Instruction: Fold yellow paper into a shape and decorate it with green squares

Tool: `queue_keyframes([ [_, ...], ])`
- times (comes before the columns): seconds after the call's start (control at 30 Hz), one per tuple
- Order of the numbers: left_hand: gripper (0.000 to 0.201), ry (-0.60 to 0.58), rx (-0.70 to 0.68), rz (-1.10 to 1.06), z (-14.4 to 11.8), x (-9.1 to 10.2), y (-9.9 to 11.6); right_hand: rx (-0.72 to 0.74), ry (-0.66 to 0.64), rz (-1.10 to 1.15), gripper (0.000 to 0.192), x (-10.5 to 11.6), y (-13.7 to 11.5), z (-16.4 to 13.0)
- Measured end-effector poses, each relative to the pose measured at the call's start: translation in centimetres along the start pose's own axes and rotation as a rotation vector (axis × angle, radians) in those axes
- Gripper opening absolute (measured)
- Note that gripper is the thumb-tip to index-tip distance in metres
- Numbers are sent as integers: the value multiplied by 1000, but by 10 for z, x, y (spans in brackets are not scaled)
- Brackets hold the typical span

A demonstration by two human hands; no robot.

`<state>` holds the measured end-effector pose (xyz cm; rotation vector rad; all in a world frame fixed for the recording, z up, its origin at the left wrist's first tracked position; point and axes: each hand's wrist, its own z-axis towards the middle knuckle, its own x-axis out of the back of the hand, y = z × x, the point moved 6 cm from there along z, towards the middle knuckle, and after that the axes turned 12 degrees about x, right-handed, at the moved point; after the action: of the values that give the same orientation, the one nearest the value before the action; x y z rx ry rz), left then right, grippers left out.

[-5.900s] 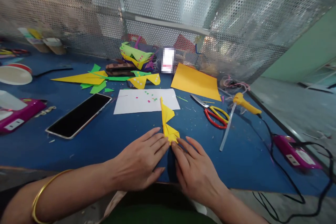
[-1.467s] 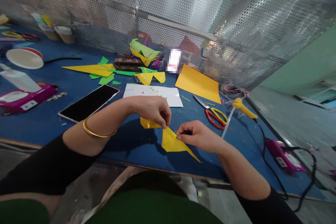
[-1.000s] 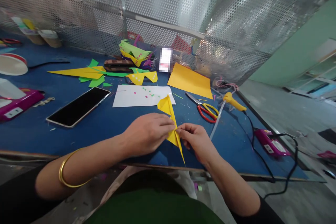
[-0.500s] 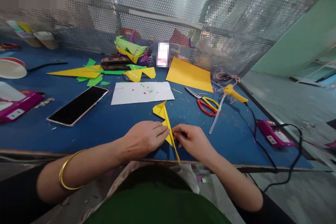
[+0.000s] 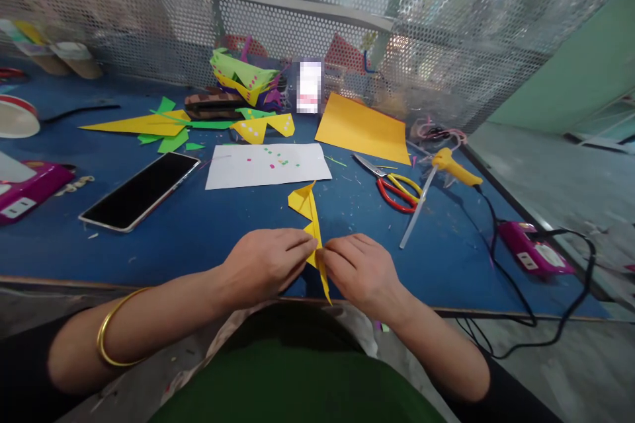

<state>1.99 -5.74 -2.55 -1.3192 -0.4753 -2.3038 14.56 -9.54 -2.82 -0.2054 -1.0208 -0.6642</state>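
A folded piece of yellow paper (image 5: 302, 200) stands near the front edge of the blue table, its crease running away from me. My left hand (image 5: 268, 256) grips it from the left, fingers together against the paper. From the other side my right hand (image 5: 360, 271) pinches the same paper along the fold, its fingertips partly hidden. Beyond the hands lies a white sheet (image 5: 228, 172) with small green and pink paper bits. A yellow paper mask with white dots (image 5: 255, 130) rests behind that sheet.
Red-and-yellow-handled scissors (image 5: 394, 192) lie at right, beside a yellow glue gun (image 5: 454, 166) with a clear glue stick. Its cord runs near a purple power socket (image 5: 536, 251). A phone (image 5: 143, 192) lies at left; orange-yellow paper (image 5: 364, 129) sits before the perforated metal screen (image 5: 297, 26).
My right hand has shifted slightly left, its fingers closing in further along the fold. The yellow paper's near end has swung a little left. The camera view has tilted slightly.
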Motion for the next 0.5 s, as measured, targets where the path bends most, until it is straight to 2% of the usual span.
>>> queue_keyframes([
  [0.07, 23, 3, 7, -11, -2, 1, 0, 2, -36, 9, 16, -5, -1, -1],
  [0.17, 17, 14, 12, 13, -4, 5, 0, -79, -50, 38, 15, -7, 1, -2],
  [0.33, 25, -22, 29, -32, -1, 6, -2, -196, -62, 126, 15, -3, 0, -2],
  [0.5, 26, -50, 40, -114, 2, 4, -7, -305, 6, 273, 13, 2, 4, -4],
])
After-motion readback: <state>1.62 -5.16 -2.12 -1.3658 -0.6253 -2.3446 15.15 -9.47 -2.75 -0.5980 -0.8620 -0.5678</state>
